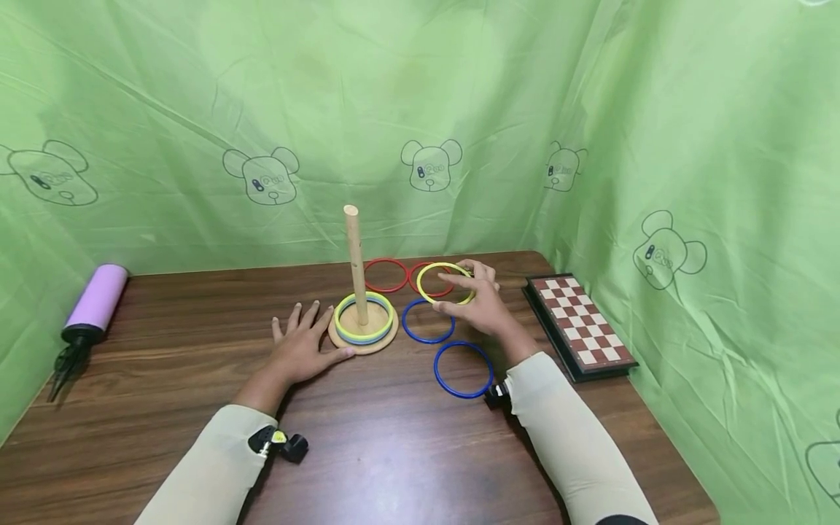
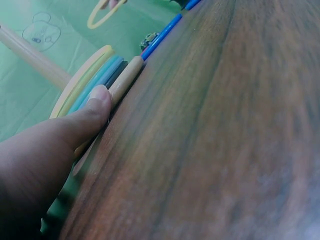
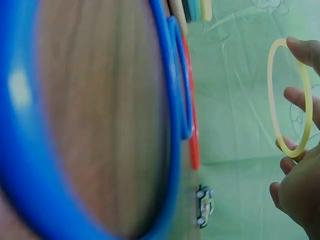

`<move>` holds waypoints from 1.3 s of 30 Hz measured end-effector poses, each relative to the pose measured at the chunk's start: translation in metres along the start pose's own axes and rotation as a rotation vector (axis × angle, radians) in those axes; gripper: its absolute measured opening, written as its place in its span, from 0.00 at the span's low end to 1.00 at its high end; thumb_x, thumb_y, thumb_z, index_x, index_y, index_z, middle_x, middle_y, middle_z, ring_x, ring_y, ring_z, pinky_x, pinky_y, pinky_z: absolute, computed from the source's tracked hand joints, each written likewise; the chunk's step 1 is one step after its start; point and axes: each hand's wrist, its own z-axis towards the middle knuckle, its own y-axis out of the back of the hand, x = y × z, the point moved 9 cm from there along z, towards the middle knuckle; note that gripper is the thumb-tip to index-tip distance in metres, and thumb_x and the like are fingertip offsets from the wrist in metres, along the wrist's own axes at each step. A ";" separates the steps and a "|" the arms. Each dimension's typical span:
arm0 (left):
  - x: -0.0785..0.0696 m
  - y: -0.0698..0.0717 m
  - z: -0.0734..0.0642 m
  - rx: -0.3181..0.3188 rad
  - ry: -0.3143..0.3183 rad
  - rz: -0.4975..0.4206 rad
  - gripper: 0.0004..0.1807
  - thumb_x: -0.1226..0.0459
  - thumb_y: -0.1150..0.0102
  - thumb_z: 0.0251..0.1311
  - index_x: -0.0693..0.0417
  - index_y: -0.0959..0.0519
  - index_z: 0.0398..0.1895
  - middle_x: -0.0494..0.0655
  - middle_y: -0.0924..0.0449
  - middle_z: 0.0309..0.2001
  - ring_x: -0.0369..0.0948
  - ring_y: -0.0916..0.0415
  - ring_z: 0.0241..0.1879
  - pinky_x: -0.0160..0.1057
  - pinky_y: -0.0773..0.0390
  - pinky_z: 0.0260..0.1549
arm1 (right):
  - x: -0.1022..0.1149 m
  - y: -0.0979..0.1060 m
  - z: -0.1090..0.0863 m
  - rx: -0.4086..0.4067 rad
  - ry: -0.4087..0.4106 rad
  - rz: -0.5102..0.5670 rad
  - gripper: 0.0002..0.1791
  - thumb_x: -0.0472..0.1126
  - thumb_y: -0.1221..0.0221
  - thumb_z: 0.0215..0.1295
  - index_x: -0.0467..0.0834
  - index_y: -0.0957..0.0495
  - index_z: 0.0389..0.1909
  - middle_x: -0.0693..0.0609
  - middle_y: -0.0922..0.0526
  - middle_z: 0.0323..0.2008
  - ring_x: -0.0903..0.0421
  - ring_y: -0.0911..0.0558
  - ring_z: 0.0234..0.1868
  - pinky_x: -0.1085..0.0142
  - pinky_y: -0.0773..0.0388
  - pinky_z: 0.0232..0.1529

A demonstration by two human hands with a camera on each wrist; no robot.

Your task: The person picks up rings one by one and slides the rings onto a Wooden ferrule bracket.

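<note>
A wooden ring-toss stand (image 1: 356, 270) has an upright post and a round base. Yellow, light blue and dark rings (image 2: 90, 82) lie stacked around its post. My left hand (image 1: 298, 352) rests beside it, fingers spread, with the thumb touching the base's edge. Off to the right, my right hand (image 1: 484, 302) holds a yellow ring (image 1: 418, 284) by its rim, raised above the table in the right wrist view. Under and near that hand lie two blue rings, one closer to me (image 1: 462, 397) and one farther (image 1: 427, 342).
Two red rings (image 1: 387, 292) lie behind the blue ones, one partly covered by the held ring. A folding chessboard (image 1: 584, 321) sits at the right edge, a purple hand pump (image 1: 97, 299) at the left. A small toy car (image 3: 204, 206) stands near the green curtain (image 1: 328, 109).
</note>
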 end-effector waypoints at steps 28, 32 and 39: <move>0.001 0.001 -0.001 -0.001 0.004 -0.009 0.67 0.17 0.47 0.58 0.47 0.45 0.90 0.64 0.54 0.89 0.72 0.66 0.88 0.87 0.70 0.74 | 0.136 0.031 0.036 -0.176 0.196 0.117 0.31 0.50 0.19 0.56 0.50 0.10 0.62 0.42 0.29 0.74 0.43 0.40 0.74 0.39 0.35 0.71; 0.001 0.001 0.000 -0.002 0.001 -0.010 0.67 0.17 0.47 0.59 0.47 0.46 0.90 0.64 0.54 0.89 0.72 0.66 0.88 0.87 0.70 0.74 | 0.154 0.035 0.041 -0.201 0.239 0.151 0.31 0.48 0.19 0.55 0.49 0.10 0.62 0.41 0.28 0.73 0.42 0.38 0.73 0.43 0.34 0.70; 0.001 0.000 0.000 0.001 0.000 -0.014 0.67 0.16 0.47 0.59 0.47 0.46 0.90 0.64 0.54 0.89 0.72 0.66 0.87 0.87 0.71 0.74 | 0.178 0.030 0.049 -0.213 0.283 0.173 0.37 0.45 0.16 0.53 0.49 0.13 0.66 0.43 0.27 0.73 0.46 0.38 0.75 0.45 0.32 0.73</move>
